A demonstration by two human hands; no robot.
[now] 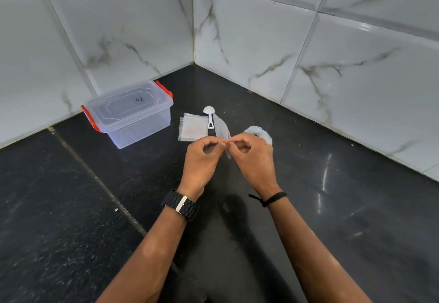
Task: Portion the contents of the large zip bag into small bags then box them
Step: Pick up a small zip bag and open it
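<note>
Both at it up front: left hand (202, 157) and right hand (251, 157) curled, fingertips pinching the mouth of one small bag (222, 131), apparently prying it open for the first fill. Next, probably a wide mouth, then the scoop (209, 115) just beyond; large zip bag (259, 132) tucked behind the right knuckles. Spare bags (193, 128) ahead of the left hand, lidded box (129, 112) farther left by the wall, open counter (332, 207) nearer in.
</note>
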